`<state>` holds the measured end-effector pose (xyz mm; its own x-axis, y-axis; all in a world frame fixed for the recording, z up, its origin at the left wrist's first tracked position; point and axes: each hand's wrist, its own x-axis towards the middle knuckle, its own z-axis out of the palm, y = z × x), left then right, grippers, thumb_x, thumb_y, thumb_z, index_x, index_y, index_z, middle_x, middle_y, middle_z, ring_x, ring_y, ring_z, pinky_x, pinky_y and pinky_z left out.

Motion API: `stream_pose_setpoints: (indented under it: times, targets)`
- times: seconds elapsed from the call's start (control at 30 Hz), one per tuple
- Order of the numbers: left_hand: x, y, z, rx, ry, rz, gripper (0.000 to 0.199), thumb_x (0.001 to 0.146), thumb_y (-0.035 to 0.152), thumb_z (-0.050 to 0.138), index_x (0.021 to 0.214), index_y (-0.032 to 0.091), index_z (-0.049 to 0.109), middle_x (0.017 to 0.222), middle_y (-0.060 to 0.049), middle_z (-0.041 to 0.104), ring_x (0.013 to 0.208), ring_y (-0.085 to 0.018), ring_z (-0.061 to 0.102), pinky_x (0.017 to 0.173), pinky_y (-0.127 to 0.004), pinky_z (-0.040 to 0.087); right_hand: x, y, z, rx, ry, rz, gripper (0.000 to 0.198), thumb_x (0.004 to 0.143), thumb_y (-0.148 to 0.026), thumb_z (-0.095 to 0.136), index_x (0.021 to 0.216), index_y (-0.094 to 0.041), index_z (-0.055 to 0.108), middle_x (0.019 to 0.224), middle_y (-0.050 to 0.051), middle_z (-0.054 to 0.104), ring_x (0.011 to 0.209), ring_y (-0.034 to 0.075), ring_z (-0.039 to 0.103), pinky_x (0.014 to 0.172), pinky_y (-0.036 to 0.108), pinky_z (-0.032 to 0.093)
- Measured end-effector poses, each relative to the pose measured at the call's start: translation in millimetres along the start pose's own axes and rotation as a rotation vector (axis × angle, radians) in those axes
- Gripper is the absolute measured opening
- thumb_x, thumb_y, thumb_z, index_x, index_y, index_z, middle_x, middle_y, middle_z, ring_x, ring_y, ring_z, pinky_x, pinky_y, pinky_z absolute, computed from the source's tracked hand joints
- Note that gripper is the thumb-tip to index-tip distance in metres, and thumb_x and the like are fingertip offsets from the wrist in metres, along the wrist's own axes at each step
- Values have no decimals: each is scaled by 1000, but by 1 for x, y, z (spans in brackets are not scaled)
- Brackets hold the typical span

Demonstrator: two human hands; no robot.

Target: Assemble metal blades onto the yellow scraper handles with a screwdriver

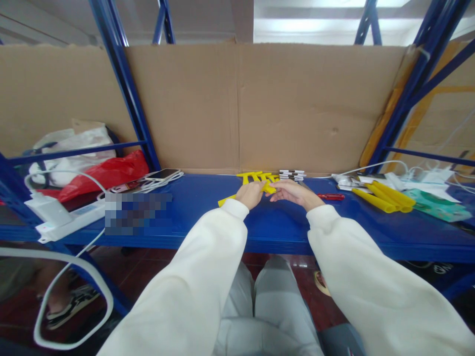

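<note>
My left hand (251, 195) is closed around a yellow plastic piece (227, 200), whose long end sticks out to the left below the wrist. Its other end (268, 187) shows between my two hands. My right hand (293, 193) meets it there, fingers bent and the fingertips on the yellow end; the exact grip is too small to make out. Just behind the hands lie several yellow T-shaped pieces (249, 176). Next to them is a stack of small black and white parts (292, 175). A red screwdriver-like tool (331, 197) lies right of my right hand.
Several yellow tapered tubes (384, 197) and a green packet (438, 204) lie on the blue shelf (200, 217) at right. A phone (164, 174), cables and a white power strip (74, 220) are at left. Cardboard (237, 109) stands behind; blue posts (128, 84) flank it.
</note>
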<state>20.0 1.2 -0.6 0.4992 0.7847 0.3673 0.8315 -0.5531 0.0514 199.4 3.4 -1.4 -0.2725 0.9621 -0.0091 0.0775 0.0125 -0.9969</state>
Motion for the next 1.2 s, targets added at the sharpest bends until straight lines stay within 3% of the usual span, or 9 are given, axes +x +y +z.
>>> stream_pose_setpoints:
  times: [0.17,0.3,0.47,0.6,0.7,0.8,0.93,1.03,1.2]
  targets:
    - [4,-8,0,-185,-13,-22,41,96,20,54,134,24,69,126,-10,75,116,-26,70,95,-33,54,0,-3,0,0,4,62,35,103,-37,50,89,-15,73,76,9,78,57,14,67,60,22,55]
    - [9,-14,2,-333,2,-28,26,95,23,59,111,20,78,97,-9,79,92,-25,75,75,-28,52,-1,-4,0,14,28,100,42,105,-39,44,89,-15,74,75,10,78,54,14,65,57,22,53]
    - [15,-19,6,-452,49,-20,18,88,20,64,73,17,72,62,-2,65,63,-18,65,56,-23,37,1,-1,-3,-26,49,134,45,106,-39,38,92,-16,73,77,11,79,56,16,65,57,24,52]
    - [15,-17,-1,-600,40,-45,22,83,15,67,61,17,63,51,4,53,53,-13,53,54,-22,32,6,2,-11,-47,131,108,34,103,-40,44,94,-18,69,80,11,79,55,16,65,56,25,51]
    - [11,-14,-12,-781,67,-92,24,79,12,69,58,16,58,49,7,48,49,-9,46,52,-20,31,11,3,-20,-72,293,79,20,98,-30,50,95,-18,65,83,10,79,56,15,65,58,25,51]
    - [7,-13,-21,-1022,101,-228,30,82,15,68,58,18,50,44,8,42,39,-6,36,43,-19,26,14,4,-35,-306,569,46,13,92,-18,53,93,-17,65,86,10,78,66,16,69,68,28,54]
    - [6,-20,-29,-1357,144,-340,31,82,13,69,62,19,45,46,9,42,35,-3,33,37,-17,24,10,7,-63,-695,841,55,14,77,-6,63,84,-16,70,101,16,76,110,32,69,100,47,49]
    - [7,-25,-31,-1448,121,-426,31,79,10,70,62,18,46,48,8,44,36,-3,35,36,-17,27,7,13,-78,-867,874,147,13,75,-7,68,79,-19,74,110,18,75,125,39,61,107,59,41]
    - [9,-23,-28,-1469,-30,-523,29,80,10,71,65,18,48,46,7,45,36,-4,36,35,-16,28,11,21,-83,-1053,762,205,18,84,-14,63,86,-20,80,118,18,72,132,38,53,107,60,39]
